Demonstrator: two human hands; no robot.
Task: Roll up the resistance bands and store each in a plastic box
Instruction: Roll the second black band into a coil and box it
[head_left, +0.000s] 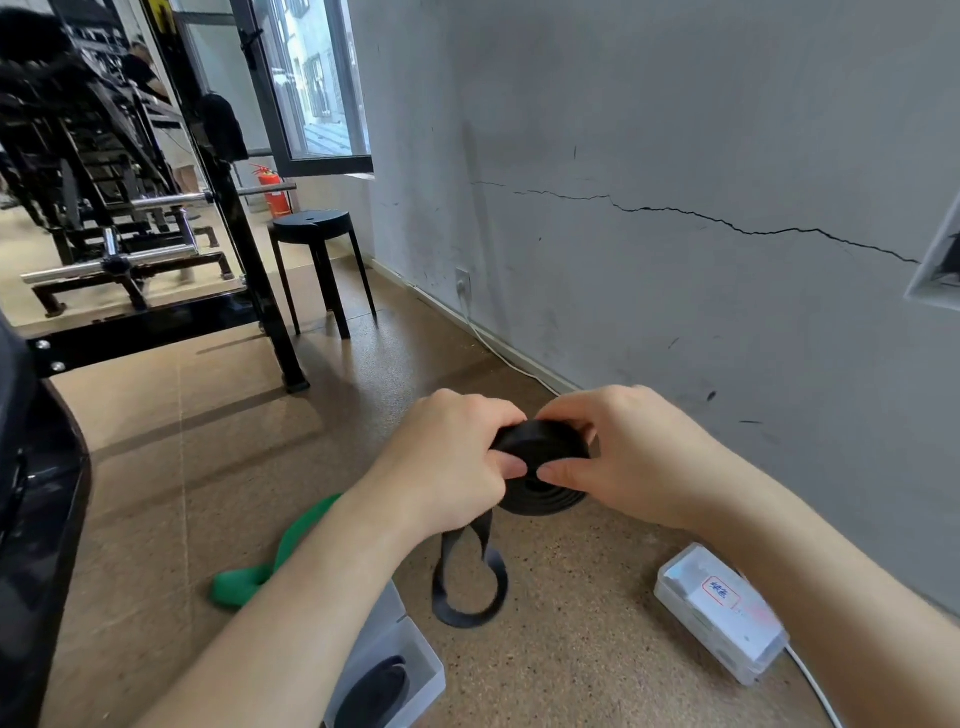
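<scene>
now both hands clamp the black band roll (540, 457). left hand (447, 462) and right hand (639, 457) pinch it, fingers curled, loose tail (467, 582) dangling.

White label, red-bordered, on plastic box (719, 613): blue handwritten characters, too blurred to read.

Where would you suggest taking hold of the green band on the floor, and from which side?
Probably take the green band by its bunched near end, from above: it bulges off the floor, while the rest lies flatter and runs behind the left forearm.
</scene>
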